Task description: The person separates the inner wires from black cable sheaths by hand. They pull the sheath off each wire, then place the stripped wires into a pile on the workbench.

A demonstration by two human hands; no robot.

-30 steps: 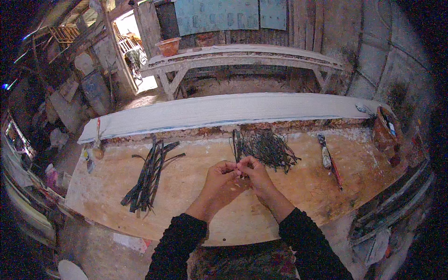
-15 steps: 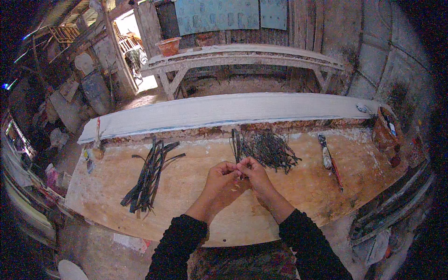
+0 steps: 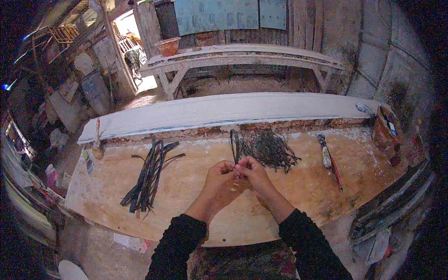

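Observation:
My left hand [image 3: 219,181] and my right hand [image 3: 255,176] meet over the middle of the wooden board [image 3: 186,200], fingertips pinched together. Between them they hold a thin black strip [image 3: 235,145], which stands up from the fingers in a narrow loop. Its lower end is hidden by my fingers. Just beyond my right hand lies a tangled heap of short black strips [image 3: 270,150]. To the left is a loose bundle of longer, flat black strips [image 3: 145,179].
A tool with a whitish-black handle [image 3: 325,156] and a red pen-like stick [image 3: 336,175] lie on the right. A brown pot [image 3: 386,128] stands at the right end. Behind the board runs a long white slab [image 3: 233,109]; farther back is a bench [image 3: 242,58] with a clay-coloured pot [image 3: 168,47].
The black strip's loop has opened a little wider and leans slightly more to the left. My fingertips have shifted very slightly; both arms stay in place.

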